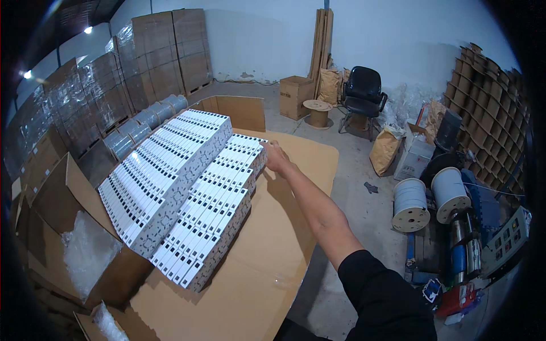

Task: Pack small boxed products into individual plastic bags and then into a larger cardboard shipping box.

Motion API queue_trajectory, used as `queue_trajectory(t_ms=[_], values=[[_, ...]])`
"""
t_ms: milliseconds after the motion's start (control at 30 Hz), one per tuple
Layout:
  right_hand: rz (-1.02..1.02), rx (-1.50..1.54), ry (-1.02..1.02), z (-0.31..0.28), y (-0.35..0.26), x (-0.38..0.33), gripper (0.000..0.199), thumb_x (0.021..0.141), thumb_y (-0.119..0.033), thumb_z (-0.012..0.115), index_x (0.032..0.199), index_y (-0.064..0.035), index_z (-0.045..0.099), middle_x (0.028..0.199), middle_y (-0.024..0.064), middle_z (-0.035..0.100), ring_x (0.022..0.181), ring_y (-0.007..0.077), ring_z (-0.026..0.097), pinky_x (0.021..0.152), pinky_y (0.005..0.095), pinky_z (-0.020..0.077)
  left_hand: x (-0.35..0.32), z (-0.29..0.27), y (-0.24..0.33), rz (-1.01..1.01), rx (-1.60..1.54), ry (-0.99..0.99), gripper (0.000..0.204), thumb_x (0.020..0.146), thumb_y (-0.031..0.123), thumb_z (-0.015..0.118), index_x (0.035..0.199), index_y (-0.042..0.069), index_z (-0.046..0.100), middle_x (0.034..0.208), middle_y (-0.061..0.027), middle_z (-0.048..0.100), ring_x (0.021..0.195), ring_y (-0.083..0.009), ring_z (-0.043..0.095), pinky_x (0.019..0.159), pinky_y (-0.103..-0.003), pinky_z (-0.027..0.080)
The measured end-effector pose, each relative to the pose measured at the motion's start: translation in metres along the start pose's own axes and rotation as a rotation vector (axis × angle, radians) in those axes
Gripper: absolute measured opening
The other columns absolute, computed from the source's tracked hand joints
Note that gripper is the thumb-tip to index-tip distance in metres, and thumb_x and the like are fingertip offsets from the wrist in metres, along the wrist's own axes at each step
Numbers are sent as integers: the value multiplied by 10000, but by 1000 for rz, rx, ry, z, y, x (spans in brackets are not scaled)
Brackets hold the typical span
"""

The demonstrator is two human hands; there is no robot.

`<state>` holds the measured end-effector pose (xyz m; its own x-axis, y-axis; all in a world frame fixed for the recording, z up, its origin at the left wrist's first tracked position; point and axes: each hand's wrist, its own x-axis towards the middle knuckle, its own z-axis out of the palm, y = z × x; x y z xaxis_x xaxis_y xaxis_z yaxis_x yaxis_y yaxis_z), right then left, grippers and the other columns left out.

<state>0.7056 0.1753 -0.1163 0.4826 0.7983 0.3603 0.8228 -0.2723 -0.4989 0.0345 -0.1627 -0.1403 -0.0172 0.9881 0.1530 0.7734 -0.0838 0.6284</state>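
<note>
Rows of thin white boxes (153, 170) stand packed tightly on a cardboard-covered table. Small dark squares mark their upper edges, and their broad sides carry a grey pattern. A lower stepped row of similar white boxes (219, 204) lies along the right side of the taller block. At the far end of this lower row, my right hand (276, 156) is closed around the outermost box, with its fingertips partly hidden. My left hand is out of view.
Brown cardboard (267, 250) covers the table. Open cartons with clear plastic (91, 250) stand at the left, near wrapped rolls (136, 126). Beyond the table are a black chair (363, 94) and a wooden spool (317, 113). Cable reels (410, 204) stand on the right.
</note>
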Motion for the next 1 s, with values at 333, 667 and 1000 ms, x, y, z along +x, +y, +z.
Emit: queue_trajectory(t_ms=[333, 667, 1000], values=[[-53, 42, 127, 10, 41, 14, 578, 778, 43, 693, 1287, -133, 483, 1366, 215, 486, 1221, 477, 539, 1024, 471, 488, 2, 0, 4, -254, -135, -114, 564, 1054, 264, 479, 1525, -13, 338, 1561, -197, 368, 1437, -331, 388, 1157, -402, 378], [-59, 129, 103, 6, 52, -8, 414, 782, 99, 644, 1133, -120, 665, 1211, 196, 517, 1095, 411, 591, 957, 440, 510, 4, -6, 8, 154, 307, -28, 490, 1061, 287, 471, 1379, -80, 532, 1477, -296, 432, 1339, -444, 454, 1119, -515, 386], [-178, -107, 116, -68, -14, -105, 275, 887, -55, 675, 1146, -143, 649, 1130, 156, 545, 1014, 377, 599, 851, 455, 513, 9, -5, -5, 163, 216, 24, 429, 1006, 215, 567, 1334, -62, 567, 1395, -289, 513, 1285, -464, 481, 1093, -516, 395]])
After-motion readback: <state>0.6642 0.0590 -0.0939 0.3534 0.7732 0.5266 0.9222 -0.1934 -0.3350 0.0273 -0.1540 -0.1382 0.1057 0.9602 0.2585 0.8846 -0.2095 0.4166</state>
